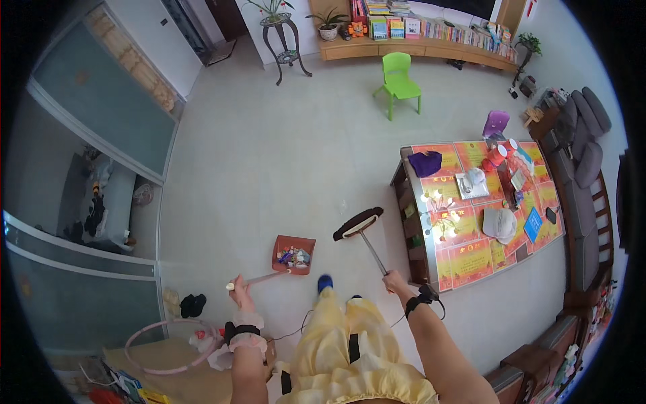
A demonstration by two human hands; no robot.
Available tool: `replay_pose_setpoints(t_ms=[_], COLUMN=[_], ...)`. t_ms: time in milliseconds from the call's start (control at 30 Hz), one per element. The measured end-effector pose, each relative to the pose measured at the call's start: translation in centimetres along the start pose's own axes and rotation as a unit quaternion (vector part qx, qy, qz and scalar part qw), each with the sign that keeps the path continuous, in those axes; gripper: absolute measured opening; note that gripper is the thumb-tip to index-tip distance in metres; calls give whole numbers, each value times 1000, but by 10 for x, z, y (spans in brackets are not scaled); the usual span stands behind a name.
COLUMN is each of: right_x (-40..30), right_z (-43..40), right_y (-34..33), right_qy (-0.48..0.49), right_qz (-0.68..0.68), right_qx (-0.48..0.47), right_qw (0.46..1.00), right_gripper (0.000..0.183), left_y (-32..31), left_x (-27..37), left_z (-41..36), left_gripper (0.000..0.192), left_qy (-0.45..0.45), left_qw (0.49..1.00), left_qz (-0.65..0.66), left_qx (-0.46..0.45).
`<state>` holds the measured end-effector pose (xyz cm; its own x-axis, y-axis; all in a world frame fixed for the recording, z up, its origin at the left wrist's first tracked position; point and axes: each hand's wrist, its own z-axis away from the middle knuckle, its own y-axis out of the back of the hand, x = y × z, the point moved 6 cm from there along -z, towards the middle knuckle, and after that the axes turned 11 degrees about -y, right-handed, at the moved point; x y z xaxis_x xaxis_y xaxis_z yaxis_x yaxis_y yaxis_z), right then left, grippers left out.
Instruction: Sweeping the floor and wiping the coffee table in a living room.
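My left hand [240, 292] grips the handle of a red long-handled dustpan [278, 241]. Its pan rests on the floor in front of me, with a pile of mixed litter [294, 256] inside. In my right hand [394, 283] is the metal handle of a broom [359, 224]. The broom's dark bristle head lies to the right of the dustpan, near the table, apart from both. A faint small mark shows on the floor just beyond the broom head.
To the right stands a coffee table [433, 252] with a purple cloth [425, 164] and a cap [499, 224]. Ahead is a green chair [398, 81]. At lower left lie a pink hoop [132, 353] and dark shoes [193, 305]. A cable [290, 333] runs behind my feet.
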<state>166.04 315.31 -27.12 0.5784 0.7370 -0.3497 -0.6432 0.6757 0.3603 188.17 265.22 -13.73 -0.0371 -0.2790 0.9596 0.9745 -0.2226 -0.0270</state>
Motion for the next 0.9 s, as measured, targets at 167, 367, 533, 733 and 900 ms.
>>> replay_pose_setpoints(t_ms=[167,367,533,733,900], right_x=[-101,-180,-264,-334,-388], right_z=[-1,8,54,-42,-131], right_y=[10,82,148,159,139], right_qy=[19,104,26,79,12], right_qz=[32,224,278,309,304], right_qx=[22,173,232,300,292], right_qw=[999,953,932,899,907], right_gripper=[22,36,30,16,13], left_y=[-67,-152,-226,-274,-310], left_x=[24,22,31,36,34], left_z=[-70,-151,-184,-210,-216], left_gripper=[24,22,11,11,11], left_qy=[-24,10,7,-55,-55], left_qw=[998,988,976,960,950], left_qz=[-36,-98,-114,-131,-138], left_qx=[-39,-122,-186,-241,-276])
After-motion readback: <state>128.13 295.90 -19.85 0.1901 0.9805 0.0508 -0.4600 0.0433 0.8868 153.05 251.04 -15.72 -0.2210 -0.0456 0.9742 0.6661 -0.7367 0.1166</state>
